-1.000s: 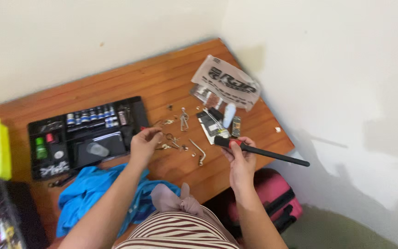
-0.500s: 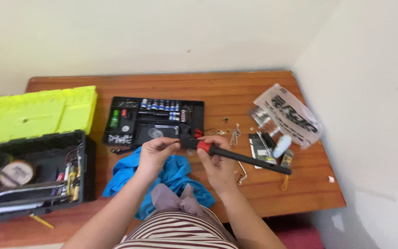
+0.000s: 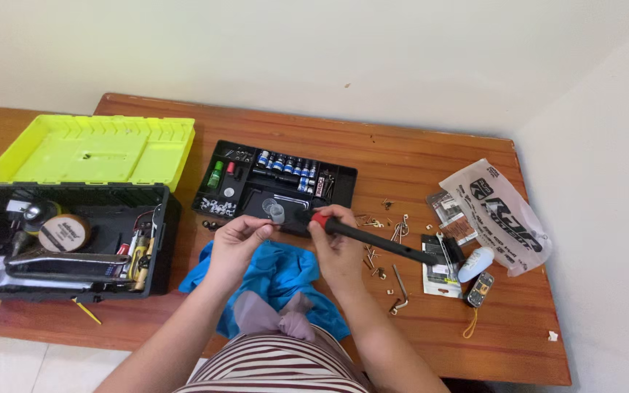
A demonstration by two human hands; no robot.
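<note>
My right hand (image 3: 333,244) grips a long black tool (image 3: 391,246) with a red end (image 3: 319,219); its shaft runs right and slightly down over the wooden table (image 3: 416,156). My left hand (image 3: 238,240) is pinched on something small next to the red end; what it is I cannot tell. Both hands hover just in front of a black insert tray (image 3: 340,178) that holds batteries and small parts. A blue cloth (image 3: 274,273) lies under my hands at the table's near edge.
An open black toolbox (image 3: 67,244) with a yellow-green lid (image 3: 92,149) stands at the left. Loose brass screws, hooks and hex keys (image 3: 391,273) lie right of my hands. A printed plastic bag (image 3: 496,215), a white object and a small card sit at the far right.
The view has swung left, bringing the toolbox fully into sight. My hands came together over the blue cloth, the left now at the tool's red end.
</note>
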